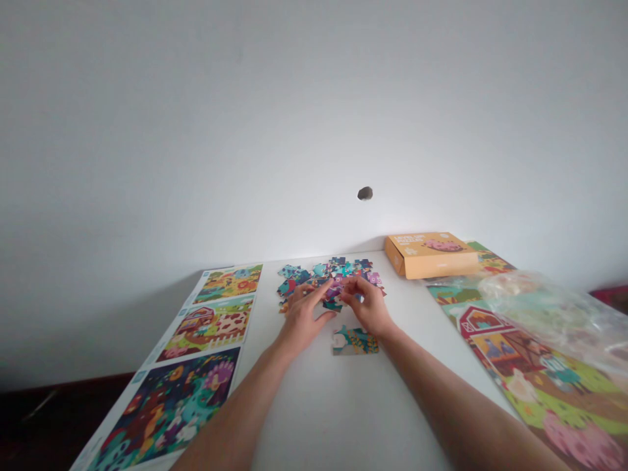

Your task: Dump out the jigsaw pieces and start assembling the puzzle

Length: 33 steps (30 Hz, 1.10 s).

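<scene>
A heap of loose jigsaw puzzle pieces (338, 267) in teal, purple and dark blue lies toward the back of the white table. Over its near edge reaches my left hand (305, 315), fingers stretched out and thumb apart, touching or just above the pieces. My right hand (366, 304) is at the heap's right side with thumb and fingers curled together; whatever is between the fingertips is too small and hidden to make out. Just in front of the hands sit a few joined puzzle pieces (356, 341), teal with green and orange leaves and a straight near edge.
A sheet with three printed pictures (209, 327) runs along the table's left side. At the back right stands a yellow puzzle box (432, 255). On the right lie a farm picture (544, 366) and a crumpled clear plastic bag (549, 314). The wall behind has a hole (365, 193).
</scene>
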Motion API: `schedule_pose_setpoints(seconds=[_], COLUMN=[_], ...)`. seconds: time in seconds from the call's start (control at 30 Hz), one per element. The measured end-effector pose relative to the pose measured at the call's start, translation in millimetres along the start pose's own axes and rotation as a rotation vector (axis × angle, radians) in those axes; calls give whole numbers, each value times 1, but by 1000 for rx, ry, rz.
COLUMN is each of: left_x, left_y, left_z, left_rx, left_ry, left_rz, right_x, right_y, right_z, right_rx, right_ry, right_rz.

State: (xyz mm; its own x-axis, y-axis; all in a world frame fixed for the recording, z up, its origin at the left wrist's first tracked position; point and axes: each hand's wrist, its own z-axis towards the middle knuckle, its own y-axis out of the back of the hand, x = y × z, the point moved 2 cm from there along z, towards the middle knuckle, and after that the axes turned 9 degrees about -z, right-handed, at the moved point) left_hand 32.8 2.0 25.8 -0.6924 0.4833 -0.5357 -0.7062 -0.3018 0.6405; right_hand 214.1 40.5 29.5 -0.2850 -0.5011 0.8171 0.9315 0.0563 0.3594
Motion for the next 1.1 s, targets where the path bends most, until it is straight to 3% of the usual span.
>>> schedule_pose_setpoints(seconds=[0.1, 0.37, 0.67, 1.1], left_x=[-1, 6, 8, -1], left_y=[1, 2, -3, 2], left_z=[1, 2, 0, 2], left_rx=[1, -139, -53, -67], left_ry=[6, 109, 117, 117], left_rz=[-40, -260, -261, -218], right_x=[3, 0, 4, 6], right_y=[-4, -9, -7, -6], right_z=[-3, -7, -8, -8], right_rx=[55, 223, 219, 220], right_ry=[2, 58, 87, 78], right_rz=[58, 26, -6, -35])
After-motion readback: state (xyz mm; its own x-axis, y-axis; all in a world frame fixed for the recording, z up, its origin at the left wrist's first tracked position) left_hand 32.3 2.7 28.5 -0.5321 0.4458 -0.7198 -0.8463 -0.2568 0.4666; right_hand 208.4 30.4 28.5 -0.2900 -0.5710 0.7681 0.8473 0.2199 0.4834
